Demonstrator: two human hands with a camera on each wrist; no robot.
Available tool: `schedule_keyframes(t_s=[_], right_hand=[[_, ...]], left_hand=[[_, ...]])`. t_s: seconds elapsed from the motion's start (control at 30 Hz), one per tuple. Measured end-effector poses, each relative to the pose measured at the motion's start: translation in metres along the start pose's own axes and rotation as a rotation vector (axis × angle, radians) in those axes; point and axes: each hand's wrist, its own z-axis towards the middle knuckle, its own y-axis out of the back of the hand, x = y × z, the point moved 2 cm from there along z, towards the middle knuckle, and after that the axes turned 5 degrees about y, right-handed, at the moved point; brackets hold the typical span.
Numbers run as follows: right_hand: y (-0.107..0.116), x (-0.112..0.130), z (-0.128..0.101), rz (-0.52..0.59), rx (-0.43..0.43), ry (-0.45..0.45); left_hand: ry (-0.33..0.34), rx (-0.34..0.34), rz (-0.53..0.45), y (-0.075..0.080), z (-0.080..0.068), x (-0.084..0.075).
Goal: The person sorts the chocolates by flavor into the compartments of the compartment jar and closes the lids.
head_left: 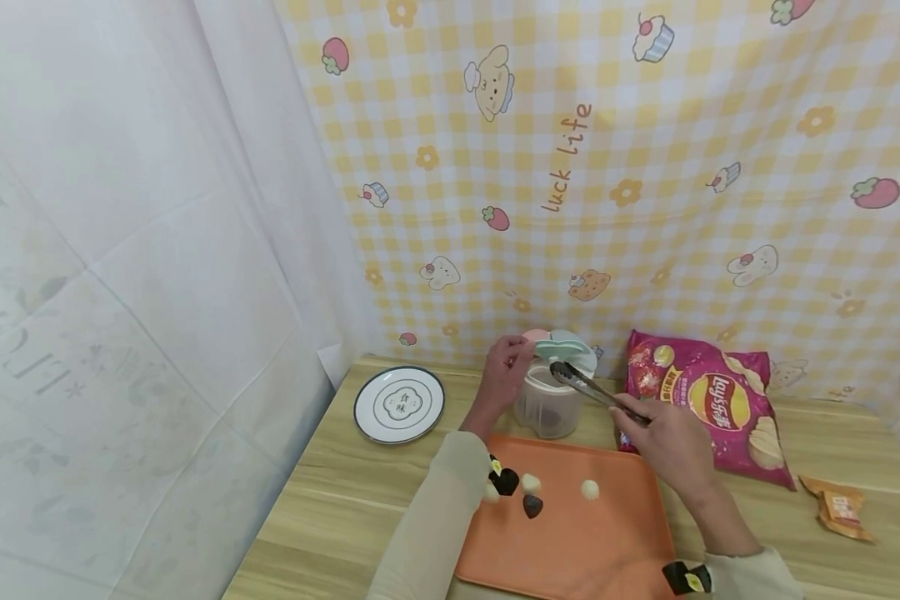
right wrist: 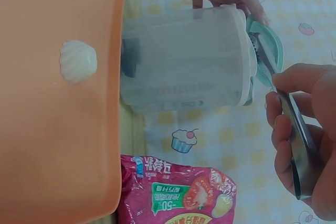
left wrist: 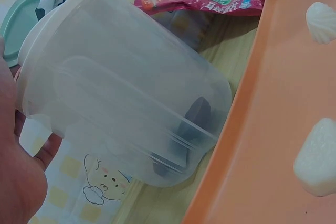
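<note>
My left hand [head_left: 516, 360] grips a translucent plastic container [head_left: 547, 408] near its rim, beside its raised teal lid [head_left: 562, 343]. My right hand [head_left: 633, 412] holds metal tongs [head_left: 588, 387] with their tips at the container's mouth; whether they carry anything is unclear. A dark piece [left wrist: 197, 116] lies at the bottom of the container [left wrist: 126, 103]. In front lies an orange tray [head_left: 592, 542] with a white shell-shaped piece [head_left: 589, 489], another white one [head_left: 530, 482] and two dark ones [head_left: 532, 505]. In the right wrist view the tongs [right wrist: 299, 145] reach the lid [right wrist: 268, 40].
A pink chips bag [head_left: 708, 400] lies right of the container, with a small orange packet [head_left: 836, 504] farther right. A white plate [head_left: 399, 404] sits at the back left of the wooden table. A checked cloth hangs behind, a white curtain to the left.
</note>
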Motion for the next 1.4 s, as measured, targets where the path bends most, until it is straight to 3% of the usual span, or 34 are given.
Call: schedule_keyframes(t_s=[0.27,1.4], right_hand=[[0.0005,0.0026,0.0012,0.019,0.040,-0.041],[0.0001,0.0010,0.0004,0.032,0.045,-0.025]], left_hand=[[-0.001,0.024,0.000,0.0018,-0.0006,0.0049],[0.030,0.024,-0.001,0.0014,0.0000,0.0021]])
